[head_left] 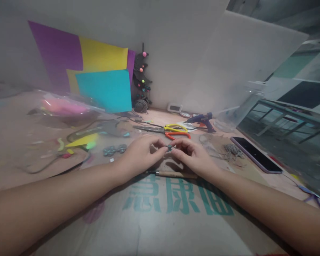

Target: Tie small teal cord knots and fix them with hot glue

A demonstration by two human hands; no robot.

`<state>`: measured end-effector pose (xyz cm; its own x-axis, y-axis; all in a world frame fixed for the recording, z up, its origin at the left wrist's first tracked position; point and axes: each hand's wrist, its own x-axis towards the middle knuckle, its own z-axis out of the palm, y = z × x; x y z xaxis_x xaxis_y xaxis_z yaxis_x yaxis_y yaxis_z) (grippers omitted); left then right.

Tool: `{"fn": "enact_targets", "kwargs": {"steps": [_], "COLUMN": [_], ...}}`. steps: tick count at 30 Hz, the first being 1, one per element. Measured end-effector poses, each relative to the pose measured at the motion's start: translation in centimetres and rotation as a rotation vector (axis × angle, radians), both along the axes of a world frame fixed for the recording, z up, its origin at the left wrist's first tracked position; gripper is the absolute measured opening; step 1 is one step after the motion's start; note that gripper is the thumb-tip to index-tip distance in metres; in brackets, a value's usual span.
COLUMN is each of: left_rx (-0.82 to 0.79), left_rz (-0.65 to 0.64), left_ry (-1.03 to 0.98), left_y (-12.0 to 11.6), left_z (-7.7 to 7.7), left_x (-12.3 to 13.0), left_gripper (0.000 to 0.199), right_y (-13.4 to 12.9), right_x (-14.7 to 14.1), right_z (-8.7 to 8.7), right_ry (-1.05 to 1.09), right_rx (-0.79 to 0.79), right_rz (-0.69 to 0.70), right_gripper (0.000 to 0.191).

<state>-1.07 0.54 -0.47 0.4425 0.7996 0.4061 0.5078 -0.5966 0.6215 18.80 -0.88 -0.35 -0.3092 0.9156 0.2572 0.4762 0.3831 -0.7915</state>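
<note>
Both hands meet over the middle of the table, pinching one small dark teal piece (169,147) between them. My left hand (142,153) has thumb and forefinger closed on its left side. On the other side my right hand (193,154) grips it the same way. The piece is too small to tell its kind. Several grey-blue flower-like pieces (114,150) lie left of my left hand. Just below the hands is a thin tool with a wooden handle (176,174), partly covered by my right hand. Scissors with yellow and red handles (177,131) lie just beyond my fingers.
A blue glue gun (202,121) stands behind, near a small white display device (175,107). To the right are grey yarn (233,151) and a phone (256,154). Coloured sheets (104,90) and a decorated dark ornament (142,81) lean at the back. A plastic bag (66,106) holds pink material.
</note>
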Motion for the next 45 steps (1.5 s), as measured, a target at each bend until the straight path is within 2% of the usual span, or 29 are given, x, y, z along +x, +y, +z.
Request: {"fn": "enact_targets", "kwargs": {"steps": [9, 15, 21, 28, 34, 40, 42, 45], "left_rx": [0.017, 0.007, 0.013, 0.001, -0.008, -0.047, -0.047, -0.042], "left_rz": [0.001, 0.027, 0.000, -0.012, -0.013, 0.005, 0.012, 0.012], "left_ry": [-0.028, -0.033, -0.027, -0.017, -0.043, -0.054, -0.062, -0.079], "left_y": [-0.08, -0.04, -0.05, -0.14, 0.04, 0.15, 0.09, -0.07], "left_z": [0.21, 0.10, 0.10, 0.04, 0.01, 0.04, 0.07, 0.20], "left_x": [0.02, 0.01, 0.07, 0.03, 0.03, 0.13, 0.08, 0.00], "left_gripper": [0.017, 0.019, 0.019, 0.018, 0.016, 0.017, 0.017, 0.017], "right_y": [0.18, -0.20, -0.47, -0.48, -0.39, -0.53, -0.53, -0.58], "right_x": [0.26, 0.03, 0.01, -0.06, 0.09, 0.51, 0.46, 0.23], "right_z": [-0.35, 0.15, 0.49, 0.48, 0.17, 0.17, 0.13, 0.01], "right_ry": [0.013, 0.017, -0.047, -0.097, -0.032, 0.015, 0.092, 0.202], "right_rx": [0.108, 0.179, 0.251, 0.223, 0.152, 0.239, 0.191, 0.036], "right_rz": [-0.038, -0.120, -0.087, -0.103, -0.074, -0.062, -0.057, -0.016], "right_gripper": [0.026, 0.010, 0.017, 0.023, 0.024, 0.024, 0.026, 0.027]}}
